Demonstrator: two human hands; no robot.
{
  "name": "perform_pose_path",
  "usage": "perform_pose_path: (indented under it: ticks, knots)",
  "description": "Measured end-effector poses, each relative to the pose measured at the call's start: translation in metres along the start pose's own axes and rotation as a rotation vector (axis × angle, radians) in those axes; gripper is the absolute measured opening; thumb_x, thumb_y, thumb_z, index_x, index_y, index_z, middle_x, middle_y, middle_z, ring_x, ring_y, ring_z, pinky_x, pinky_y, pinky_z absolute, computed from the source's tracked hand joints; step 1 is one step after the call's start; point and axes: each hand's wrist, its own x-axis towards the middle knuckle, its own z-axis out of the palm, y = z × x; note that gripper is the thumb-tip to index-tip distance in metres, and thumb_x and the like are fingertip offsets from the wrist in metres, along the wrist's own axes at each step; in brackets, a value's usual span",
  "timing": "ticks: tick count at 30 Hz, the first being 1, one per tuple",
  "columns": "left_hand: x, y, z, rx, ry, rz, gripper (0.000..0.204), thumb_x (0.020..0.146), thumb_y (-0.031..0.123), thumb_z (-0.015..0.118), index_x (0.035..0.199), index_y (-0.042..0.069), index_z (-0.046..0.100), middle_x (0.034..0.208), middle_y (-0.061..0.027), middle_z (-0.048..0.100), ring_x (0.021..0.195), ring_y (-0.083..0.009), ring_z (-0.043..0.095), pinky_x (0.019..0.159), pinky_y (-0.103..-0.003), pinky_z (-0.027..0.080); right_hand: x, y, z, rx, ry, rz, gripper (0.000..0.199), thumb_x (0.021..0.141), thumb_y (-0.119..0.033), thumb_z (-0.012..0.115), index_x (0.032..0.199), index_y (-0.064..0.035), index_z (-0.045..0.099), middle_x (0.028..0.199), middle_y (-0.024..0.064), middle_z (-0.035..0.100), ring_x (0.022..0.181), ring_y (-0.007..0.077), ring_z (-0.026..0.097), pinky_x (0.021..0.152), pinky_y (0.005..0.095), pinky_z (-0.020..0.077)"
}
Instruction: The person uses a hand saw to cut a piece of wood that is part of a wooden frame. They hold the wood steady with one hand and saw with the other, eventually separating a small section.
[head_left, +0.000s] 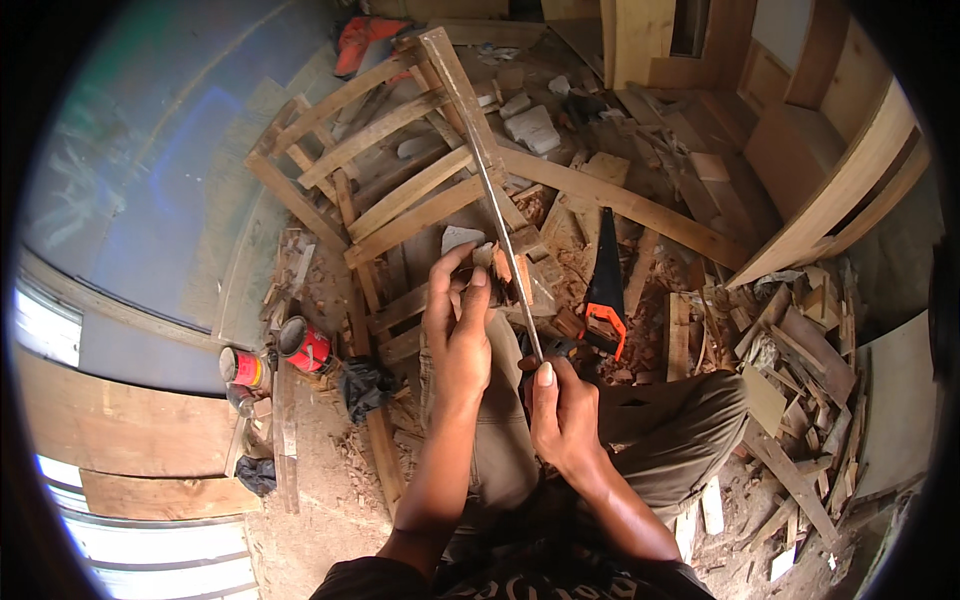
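Two hands busy | right hand (565,415) grips file (500,215) | left hand (458,325) pinches wood piece (462,240) against it

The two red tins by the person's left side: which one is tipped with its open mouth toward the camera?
The red tin nearer the left hand; its dark open mouth shows. The other tin, farther left, shows its side.
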Motion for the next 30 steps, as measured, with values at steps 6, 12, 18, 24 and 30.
perform_pose_path:
  ticks: [6,12,18,24,30]
  knots:
    - [-0.002,-0.002,-0.015,0.045,-0.036,-0.039,0.039,0.100,0.029,0.062,0.137,0.016,0.057,0.121,-0.0018,0.065,0.110,-0.0124,0.059,0.085,-0.034,0.047,-0.004,-0.003,0.000,-0.021,-0.003,0.008,0.032,0.106,-0.026,0.052,0.109,0.0034,0.064,0.059,0.0154,0.059,0.051,0.0227,0.064,0.052,0.0363,0.0479]
    - [-0.002,-0.003,-0.011,-0.016,-0.018,-0.039,0.041,0.099,0.030,0.065,0.136,0.014,0.057,0.120,-0.0018,0.065,0.111,-0.0131,0.059,0.085,-0.034,0.050,-0.005,-0.008,-0.003,-0.025,0.023,0.000,0.031,0.106,-0.025,0.053,0.109,0.0037,0.064,0.063,0.0162,0.062,0.055,0.0230,0.067,0.055,0.0346,0.0503]
    - [-0.007,0.004,-0.004,0.095,0.055,-0.060,0.044,0.097,0.031,0.068,0.135,0.011,0.056,0.122,-0.0038,0.065,0.112,-0.0155,0.060,0.089,-0.037,0.053,-0.008,-0.022,-0.004,0.073,0.021,-0.118,0.034,0.106,-0.026,0.052,0.107,0.0068,0.062,0.065,0.0192,0.063,0.056,0.0286,0.067,0.056,0.0387,0.0505]
    - [-0.009,-0.006,-0.010,-0.078,-0.010,-0.014,0.044,0.098,0.030,0.067,0.134,0.008,0.055,0.122,-0.0075,0.065,0.112,-0.0170,0.060,0.089,-0.039,0.054,0.011,-0.010,-0.008,-0.160,-0.059,0.092,0.039,0.107,-0.029,0.050,0.097,0.0068,0.062,0.060,0.0242,0.060,0.056,0.0428,0.063,0.055,0.0471,0.0476]
    - [-0.010,-0.003,-0.010,0.008,0.057,0.014,0.035,0.099,0.023,0.068,0.128,0.005,0.060,0.106,-0.0013,0.062,0.094,-0.0082,0.056,0.079,-0.022,0.046,0.001,-0.034,-0.017,0.050,-0.021,-0.144,0.032,0.105,-0.023,0.051,0.106,0.0057,0.063,0.060,0.0167,0.059,0.054,0.0268,0.067,0.055,0.0373,0.0498]
